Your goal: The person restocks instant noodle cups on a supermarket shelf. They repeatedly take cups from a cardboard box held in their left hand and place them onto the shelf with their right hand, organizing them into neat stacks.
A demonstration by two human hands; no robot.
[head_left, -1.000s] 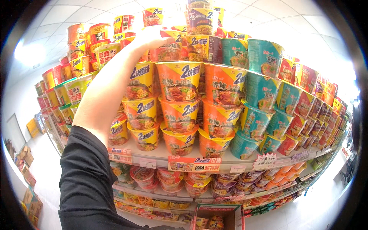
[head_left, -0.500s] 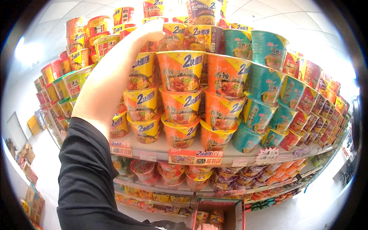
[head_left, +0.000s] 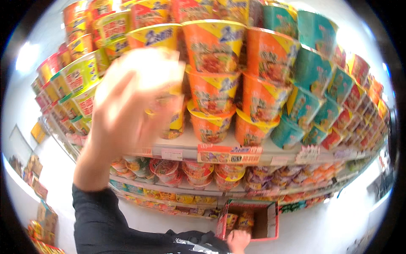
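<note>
My left hand (head_left: pixel 133 99) is raised in front of the stacked instant noodle tubs, blurred by motion and very bright. Its fingers are smeared, and whether anything is in them cannot be made out. Behind it stand yellow and orange noodle tubs (head_left: pixel 213 91), piled in columns on the shelf. Low in the view, my right hand (head_left: pixel 239 240) grips the near edge of an open cardboard box (head_left: pixel 274 220) with a red rim. Inside that box, at its left, lie a few orange and yellow noodle packs (head_left: pixel 245 221).
Teal tubs (head_left: pixel 311 70) are stacked right of the orange ones, with red ones beyond. Green-yellow tubs (head_left: pixel 79 75) stand at the left. Lower shelves hold bowls (head_left: pixel 198 171) and packs. Price tags line the shelf edge (head_left: pixel 190 153). Cartons (head_left: pixel 46 218) stand on the floor at far left.
My left hand has come down and back from the upper tubs. The view has tilted downward, bringing more of the box and my right hand into sight.
</note>
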